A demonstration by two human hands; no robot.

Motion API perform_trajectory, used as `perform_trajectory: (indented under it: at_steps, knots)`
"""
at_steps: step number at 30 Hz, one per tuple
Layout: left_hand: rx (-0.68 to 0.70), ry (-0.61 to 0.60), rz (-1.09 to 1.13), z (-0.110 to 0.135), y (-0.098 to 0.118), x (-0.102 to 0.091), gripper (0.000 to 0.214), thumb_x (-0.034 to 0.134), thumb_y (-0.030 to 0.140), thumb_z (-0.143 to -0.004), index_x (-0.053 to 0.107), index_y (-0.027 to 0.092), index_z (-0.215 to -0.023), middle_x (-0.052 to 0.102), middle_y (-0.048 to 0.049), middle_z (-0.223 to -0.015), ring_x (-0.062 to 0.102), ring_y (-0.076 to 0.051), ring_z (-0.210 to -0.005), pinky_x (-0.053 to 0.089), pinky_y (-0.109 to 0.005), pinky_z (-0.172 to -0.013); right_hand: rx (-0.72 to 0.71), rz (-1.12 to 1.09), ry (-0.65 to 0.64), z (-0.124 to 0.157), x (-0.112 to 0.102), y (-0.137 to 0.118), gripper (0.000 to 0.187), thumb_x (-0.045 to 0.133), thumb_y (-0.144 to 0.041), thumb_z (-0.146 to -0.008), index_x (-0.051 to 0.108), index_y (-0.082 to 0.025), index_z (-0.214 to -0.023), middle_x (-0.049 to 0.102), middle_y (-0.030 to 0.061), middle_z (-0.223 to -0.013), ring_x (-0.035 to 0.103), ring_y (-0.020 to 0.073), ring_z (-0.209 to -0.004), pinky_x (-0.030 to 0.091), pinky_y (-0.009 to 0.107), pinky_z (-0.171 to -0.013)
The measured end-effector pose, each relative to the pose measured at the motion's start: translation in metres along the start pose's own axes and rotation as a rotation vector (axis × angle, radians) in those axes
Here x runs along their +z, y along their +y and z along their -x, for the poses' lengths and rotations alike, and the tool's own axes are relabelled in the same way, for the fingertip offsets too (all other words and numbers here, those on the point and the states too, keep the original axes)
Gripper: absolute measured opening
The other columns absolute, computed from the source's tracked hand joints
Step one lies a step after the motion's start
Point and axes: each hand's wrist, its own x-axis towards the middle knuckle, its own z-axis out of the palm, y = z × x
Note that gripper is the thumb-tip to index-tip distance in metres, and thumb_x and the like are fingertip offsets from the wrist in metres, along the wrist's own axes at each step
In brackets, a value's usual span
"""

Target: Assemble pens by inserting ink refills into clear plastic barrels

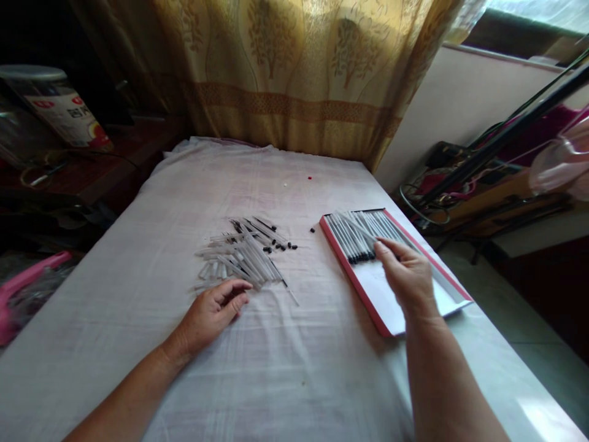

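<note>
My right hand (407,273) is over a shallow red-edged box (338,255), pinching one end of a clear pen (359,228). Rows of similar slim pens (352,239) with black ends lie side by side in the far part of the box; its near part shows white bottom. My left hand (221,307) rests on the cloth, fingers loosely curled with a gap to the thumb and nothing visible between them. Just beyond it lies a loose pile of clear pen barrels (251,261). Dark thin refills (262,227) and several small black caps (278,247) lie around the pile's far and right sides.
A pale checked cloth (294,356) covers the table. Tiny red (310,178) and white bits lie far back, near a patterned gold curtain (304,73). A labelled jar (64,110) stands on a dark side table at left. A dark slanted bar (501,141) is at right.
</note>
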Motion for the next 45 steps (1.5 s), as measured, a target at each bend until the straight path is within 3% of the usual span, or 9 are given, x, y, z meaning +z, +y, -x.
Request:
perform_trajectory:
  at_steps: [4, 8, 15, 26, 31, 36, 42, 45]
  knots:
    - [0.007, -0.005, -0.008, -0.002, -0.001, 0.001, 0.035, 0.058, 0.047, -0.084, 0.068, 0.018, -0.100, 0.066, -0.0024, -0.075, 0.056, -0.011, -0.055, 0.046, -0.022, -0.051, 0.114, 0.272, 0.191, -0.058, -0.026, 0.053, 0.036, 0.059, -0.038, -0.082, 0.074, -0.013, -0.102, 0.073, 0.0111, -0.084, 0.067, 0.0245, -0.079, 0.052, 0.038, -0.074]
    - [-0.027, 0.012, 0.022, -0.003, 0.001, 0.002, 0.036, 0.059, 0.047, -0.081, 0.068, 0.017, -0.098, 0.065, -0.0014, -0.072, 0.055, -0.010, -0.052, 0.045, -0.021, -0.050, 0.250, 0.554, 0.121, -0.080, -0.023, 0.073, 0.033, 0.056, -0.032, -0.079, 0.075, -0.013, -0.101, 0.074, 0.0135, -0.092, 0.067, 0.0268, -0.085, 0.051, 0.037, -0.077]
    - [-0.034, 0.006, 0.015, -0.003, 0.001, 0.002, 0.036, 0.059, 0.047, -0.081, 0.069, 0.017, -0.098, 0.066, -0.0020, -0.073, 0.058, -0.012, -0.053, 0.046, -0.022, -0.051, 0.263, 0.688, 0.010, -0.079, -0.008, 0.072, 0.036, 0.055, -0.035, -0.081, 0.077, -0.020, -0.106, 0.076, 0.0116, -0.100, 0.068, 0.0289, -0.089, 0.049, 0.036, -0.073]
    - [0.011, -0.001, -0.002, -0.003, -0.003, 0.002, 0.033, 0.057, 0.043, -0.083, 0.069, 0.017, -0.099, 0.066, -0.0020, -0.073, 0.057, -0.011, -0.054, 0.046, -0.022, -0.052, 0.244, 0.775, -0.094, -0.079, -0.009, 0.068, 0.038, 0.053, -0.033, -0.082, 0.078, -0.023, -0.108, 0.076, 0.0101, -0.102, 0.069, 0.0278, -0.086, 0.048, 0.033, -0.067]
    - [0.034, 0.007, -0.008, -0.003, 0.002, 0.003, 0.030, 0.056, 0.041, -0.084, 0.069, 0.017, -0.096, 0.064, -0.0006, -0.071, 0.055, -0.010, -0.052, 0.043, -0.021, -0.051, 0.112, 0.794, -0.057, -0.073, -0.009, 0.052, 0.040, 0.053, -0.034, -0.083, 0.077, -0.020, -0.112, 0.074, 0.0122, -0.106, 0.068, 0.0274, -0.087, 0.049, 0.034, -0.069]
    - [0.065, 0.001, -0.035, -0.003, 0.002, 0.003, 0.029, 0.056, 0.040, -0.084, 0.070, 0.017, -0.095, 0.062, 0.0004, -0.067, 0.053, -0.011, -0.052, 0.042, -0.020, -0.051, -0.118, 0.675, -0.120, -0.052, 0.023, 0.006, 0.031, 0.054, -0.033, -0.086, 0.078, -0.024, -0.101, 0.075, 0.0068, -0.103, 0.068, 0.0220, -0.079, 0.049, 0.032, -0.071]
    - [0.068, -0.011, -0.007, -0.003, 0.001, 0.003, 0.028, 0.056, 0.039, -0.083, 0.070, 0.017, -0.096, 0.063, -0.0002, -0.068, 0.056, -0.011, -0.053, 0.043, -0.022, -0.052, -0.343, 0.591, -0.470, -0.005, 0.095, -0.049, 0.024, 0.055, -0.028, -0.090, 0.077, -0.027, -0.100, 0.074, 0.0035, -0.103, 0.067, 0.0201, -0.095, 0.048, 0.027, -0.079]
    - [0.082, -0.012, -0.004, -0.003, 0.000, 0.004, 0.028, 0.056, 0.038, -0.084, 0.070, 0.017, -0.096, 0.064, -0.0001, -0.069, 0.056, -0.011, -0.053, 0.044, -0.022, -0.054, -0.355, 0.617, -0.547, 0.010, 0.120, -0.062, 0.025, 0.055, -0.030, -0.092, 0.075, -0.025, -0.105, 0.073, 0.0052, -0.107, 0.065, 0.0204, -0.101, 0.046, 0.027, -0.084]
